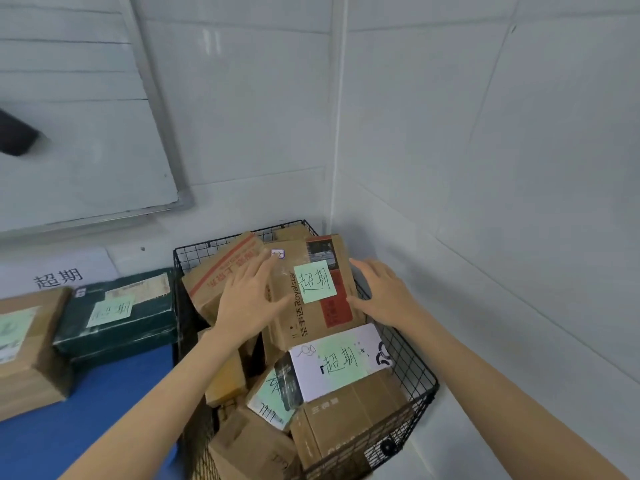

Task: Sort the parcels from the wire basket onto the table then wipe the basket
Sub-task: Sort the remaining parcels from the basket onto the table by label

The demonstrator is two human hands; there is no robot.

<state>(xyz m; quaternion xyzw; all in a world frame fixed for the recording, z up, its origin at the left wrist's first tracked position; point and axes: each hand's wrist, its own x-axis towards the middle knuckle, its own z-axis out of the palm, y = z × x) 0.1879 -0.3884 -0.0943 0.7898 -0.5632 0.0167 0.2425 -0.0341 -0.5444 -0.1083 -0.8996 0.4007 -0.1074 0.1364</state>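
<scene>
A wire basket [408, 362] is set in the corner where two white walls meet, just beside a blue table [104, 410], and is filled above its rim with parcels. The top box [298, 323], brown card with a green note [314, 281] stuck on it, is flanked by both hands. The left hand [247, 299] is laid against its left side with fingers straight and spread. The right hand [381, 289] is placed at its right edge, fingers extended and thumb at the box's side (neither hand is curled round the box, and whether it is lifted off the pile cannot be told). A white parcel [341, 362] with a second green note lies just below it in the basket. On the table a green box [117, 327] and a brown box [31, 358] are seen side by side, each with a note. A whiteboard [76, 133] is mounted on the wall above them.
</scene>
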